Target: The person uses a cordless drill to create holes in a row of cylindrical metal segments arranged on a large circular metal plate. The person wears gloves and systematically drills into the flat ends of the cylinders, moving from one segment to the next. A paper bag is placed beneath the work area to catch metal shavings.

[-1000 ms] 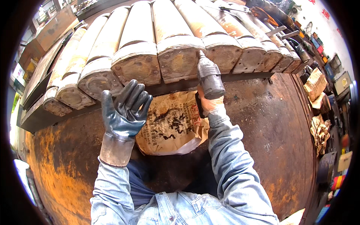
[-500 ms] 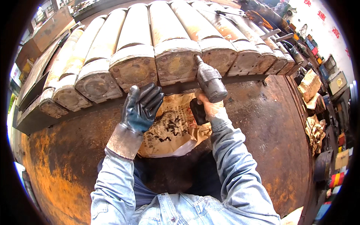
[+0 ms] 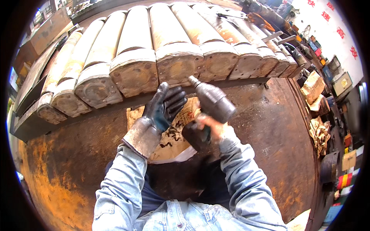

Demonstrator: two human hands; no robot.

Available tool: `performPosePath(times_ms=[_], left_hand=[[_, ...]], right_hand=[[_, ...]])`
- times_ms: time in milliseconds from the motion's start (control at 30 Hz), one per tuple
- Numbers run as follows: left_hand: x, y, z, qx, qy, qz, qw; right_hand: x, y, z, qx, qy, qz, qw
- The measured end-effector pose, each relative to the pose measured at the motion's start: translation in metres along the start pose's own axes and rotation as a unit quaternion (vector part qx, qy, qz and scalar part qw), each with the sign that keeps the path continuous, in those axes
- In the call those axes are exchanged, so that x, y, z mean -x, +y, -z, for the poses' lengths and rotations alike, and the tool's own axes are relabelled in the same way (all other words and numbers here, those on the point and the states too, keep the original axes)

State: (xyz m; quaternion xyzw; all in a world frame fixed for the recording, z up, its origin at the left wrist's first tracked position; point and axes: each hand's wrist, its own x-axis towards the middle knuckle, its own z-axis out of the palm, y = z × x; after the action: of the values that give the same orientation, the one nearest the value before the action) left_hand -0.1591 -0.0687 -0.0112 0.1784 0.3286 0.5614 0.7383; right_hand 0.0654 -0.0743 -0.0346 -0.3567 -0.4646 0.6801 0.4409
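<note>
My right hand (image 3: 212,126) is wrapped around the grip of a dark cordless impact wrench (image 3: 215,103). The tool's narrow nose points up and left, a little short of the row of metal cylinders (image 3: 169,29) and apart from their end faces. My left hand (image 3: 165,104) wears a dark, grimy glove with a long cuff; its fingers are stretched out with no object visible in them. It is held just below the square end block (image 3: 178,70) of a middle cylinder. Under both hands lies a torn brown paper sack (image 3: 162,154) with small dark pieces (image 3: 167,144) on it.
A dark rail (image 3: 127,103) supports the cylinders. The rusty metal floor (image 3: 277,127) spreads around me. Pliers-like tools with orange handles (image 3: 262,21) rest on the cylinders at the far right. Crumpled brown paper (image 3: 319,133) and mixed parts line the right side.
The impact wrench has come back from the cylinder's end block and moved slightly down, with some blur. My left hand has shifted right, closer to the wrench.
</note>
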Motion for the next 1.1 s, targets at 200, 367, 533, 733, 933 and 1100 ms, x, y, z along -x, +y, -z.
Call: performPosePath(times_ms=[200,367,533,733,933,1100], left_hand=[[0.008,-0.010,-0.017,0.015,-0.080,-0.040,0.996],[0.014,-0.010,-0.026,0.032,-0.082,-0.097,0.991],[-0.001,-0.002,-0.002,0.094,-0.164,-0.072,0.979],[-0.019,-0.009,0.007,0.102,-0.060,-0.169,0.978],[-0.010,0.001,-0.003,0.172,-0.022,-0.055,0.983],[-0.023,-0.006,0.009,0.116,0.034,-0.156,0.980]], right_hand=[[0.040,-0.012,-0.028,0.144,-0.100,-0.075,0.982],[0.036,0.003,-0.025,0.102,-0.131,-0.062,0.984],[0.034,-0.013,-0.038,0.118,-0.141,-0.056,0.981],[0.021,-0.005,-0.031,0.182,-0.159,0.021,0.970],[0.011,0.003,-0.030,0.102,-0.145,-0.060,0.982],[0.004,0.012,-0.030,0.030,-0.129,-0.092,0.987]])
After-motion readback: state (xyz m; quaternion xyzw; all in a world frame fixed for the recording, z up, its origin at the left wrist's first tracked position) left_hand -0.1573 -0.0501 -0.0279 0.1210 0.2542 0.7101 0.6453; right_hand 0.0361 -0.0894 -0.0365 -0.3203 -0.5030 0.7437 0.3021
